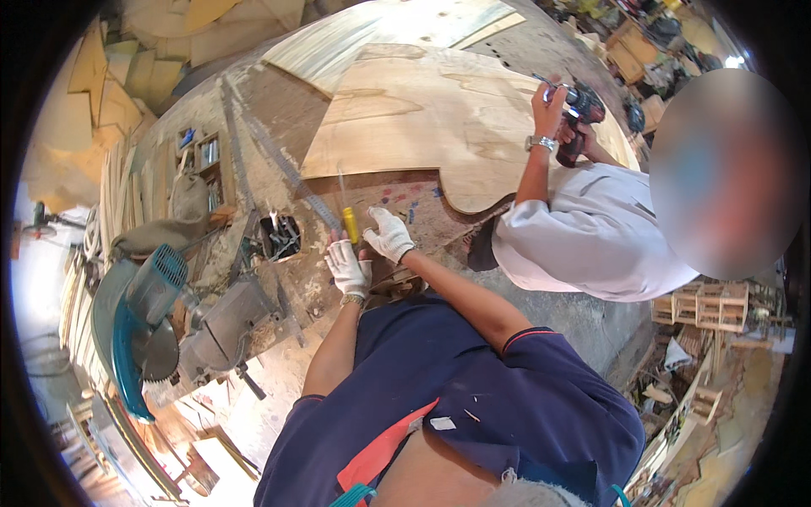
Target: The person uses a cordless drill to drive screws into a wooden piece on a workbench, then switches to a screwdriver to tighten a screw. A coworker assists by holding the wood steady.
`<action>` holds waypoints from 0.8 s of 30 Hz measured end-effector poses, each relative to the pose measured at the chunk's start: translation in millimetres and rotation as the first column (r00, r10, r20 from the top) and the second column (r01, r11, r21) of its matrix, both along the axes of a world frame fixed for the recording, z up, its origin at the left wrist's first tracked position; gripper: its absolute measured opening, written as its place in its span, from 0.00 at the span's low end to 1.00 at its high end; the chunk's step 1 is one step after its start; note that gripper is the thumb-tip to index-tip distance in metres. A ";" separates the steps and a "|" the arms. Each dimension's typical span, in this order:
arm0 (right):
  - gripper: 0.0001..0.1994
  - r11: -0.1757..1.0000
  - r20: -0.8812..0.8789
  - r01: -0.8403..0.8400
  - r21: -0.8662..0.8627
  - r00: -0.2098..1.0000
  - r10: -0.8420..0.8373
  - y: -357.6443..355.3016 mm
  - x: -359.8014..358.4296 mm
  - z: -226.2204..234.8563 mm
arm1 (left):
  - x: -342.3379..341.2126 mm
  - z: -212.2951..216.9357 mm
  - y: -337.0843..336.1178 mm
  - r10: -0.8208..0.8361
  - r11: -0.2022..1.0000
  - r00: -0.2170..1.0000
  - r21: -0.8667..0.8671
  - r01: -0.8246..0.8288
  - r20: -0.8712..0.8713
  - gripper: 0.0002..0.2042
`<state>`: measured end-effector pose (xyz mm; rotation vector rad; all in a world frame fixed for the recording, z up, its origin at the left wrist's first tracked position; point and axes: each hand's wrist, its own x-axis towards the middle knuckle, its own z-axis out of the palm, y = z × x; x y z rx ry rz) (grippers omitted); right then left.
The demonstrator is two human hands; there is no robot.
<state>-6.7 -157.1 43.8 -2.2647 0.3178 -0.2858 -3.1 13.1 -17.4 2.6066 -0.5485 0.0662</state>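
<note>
A screwdriver with a yellow handle (350, 225) lies on the workbench between my hands, its thin shaft pointing away from me. My left hand (349, 269), in a white glove with bare fingertips, has its fingers stretched forward close to the handle's near end; whether they touch it is unclear. To the right of the handle, my right hand (389, 236) wears the same sort of glove, palm down, fingers loosely bent and apart. Just beyond the left hand, a metal ruler (296, 184) runs diagonally. Past both hands lies a plywood sheet (422, 110) with a curved cutout on its near edge.
On the right, a co-worker in a light grey shirt (583, 228) holds a cordless drill (583, 106) over the plywood. A teal circular saw (139, 313) stands at the left. A bench cutout holding tools (280, 237) and a burlap sack (182, 215) lie nearby.
</note>
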 end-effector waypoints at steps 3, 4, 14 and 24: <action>0.28 0.990 0.008 -0.048 0.135 0.999 0.047 -23.7 -17.5 13.1 | 0.3 -2.9 3.6 0.015 0.994 0.998 -0.107 -0.009 0.062 0.38; 0.25 0.971 0.000 -0.040 0.235 0.999 0.041 -32.9 -26.9 18.4 | 0.5 -1.2 2.9 0.027 0.985 0.995 -0.172 -0.010 0.096 0.38; 0.18 0.961 -0.199 0.171 0.218 0.972 -0.128 -100.7 -205.8 46.7 | -10.4 141.1 -188.6 -0.541 0.515 0.832 -0.831 0.211 -0.124 0.21; 0.18 0.554 -0.476 0.685 0.473 0.727 -0.494 -111.4 -347.9 -13.5 | -4.7 266.9 -425.7 -0.690 0.155 0.696 -0.980 -0.127 -0.200 0.23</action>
